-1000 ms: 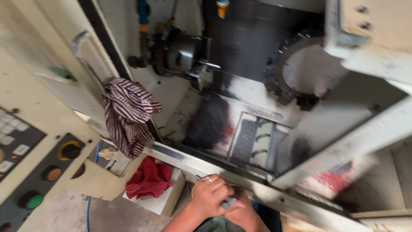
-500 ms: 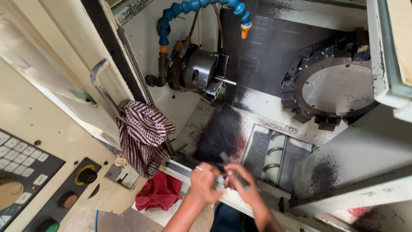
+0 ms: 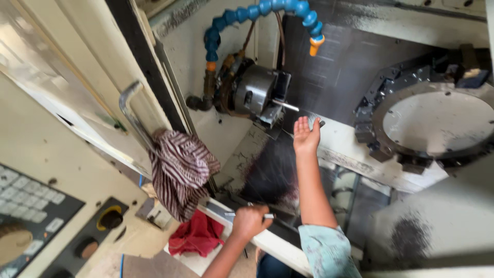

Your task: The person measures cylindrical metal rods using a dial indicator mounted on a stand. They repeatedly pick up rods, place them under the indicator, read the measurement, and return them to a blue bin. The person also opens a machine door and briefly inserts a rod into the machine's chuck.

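My left hand is closed around a thin metal tool and rests on the pale sill at the front of the machine opening. My right hand is raised inside the machine with its palm showing and fingers apart. It is just right of the round steel chuck and the thin rod sticking out of it. A small grey shape by the fingertips is too blurred to identify.
A blue segmented coolant hose with an orange tip arcs over the chuck. A round tool turret sits at right. A striped cloth hangs from the door handle, with a red rag below. A control panel with buttons is at lower left.
Both hands were together at the sill holding something small. The right hand has since lifted up toward the chuck, while the left stays on the sill. The view has tilted upward.
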A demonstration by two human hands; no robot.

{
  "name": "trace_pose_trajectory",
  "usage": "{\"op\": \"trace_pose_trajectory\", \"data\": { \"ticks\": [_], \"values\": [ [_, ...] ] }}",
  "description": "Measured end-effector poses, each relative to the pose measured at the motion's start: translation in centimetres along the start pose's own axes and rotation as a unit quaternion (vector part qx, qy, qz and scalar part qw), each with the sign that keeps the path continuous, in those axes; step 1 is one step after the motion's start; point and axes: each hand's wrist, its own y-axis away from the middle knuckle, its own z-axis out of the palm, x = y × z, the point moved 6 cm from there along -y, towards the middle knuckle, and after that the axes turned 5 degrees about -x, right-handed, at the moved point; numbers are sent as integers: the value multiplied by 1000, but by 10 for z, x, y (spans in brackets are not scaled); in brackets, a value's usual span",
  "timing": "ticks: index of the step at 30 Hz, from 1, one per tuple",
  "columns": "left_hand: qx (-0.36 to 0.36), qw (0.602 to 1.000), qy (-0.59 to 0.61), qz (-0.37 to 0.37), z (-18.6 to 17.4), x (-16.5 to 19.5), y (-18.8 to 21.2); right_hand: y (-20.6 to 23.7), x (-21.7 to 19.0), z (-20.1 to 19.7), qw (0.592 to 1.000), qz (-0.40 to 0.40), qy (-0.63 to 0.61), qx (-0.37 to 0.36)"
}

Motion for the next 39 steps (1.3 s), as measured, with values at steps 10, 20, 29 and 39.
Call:
{"op": "trace_pose_trajectory", "data": {
  "ticks": [10, 20, 29, 39],
  "values": [
    [-21, 999, -18, -17, -5, 0, 19, -32, 6, 48, 988, -130, -63, -49],
    [-3, 1000, -20, -16, -14, 6, 23, -18, -21, 11, 976, 10, -69, -207],
    [-9, 999, -24, -23, -13, 5, 25, -26, 13, -5, 972, 65, -138, -178],
    [8, 1000, -2, -15, -14, 8, 26, -22, 44, 12, 956, 100, -181, -210]
  ]
}}
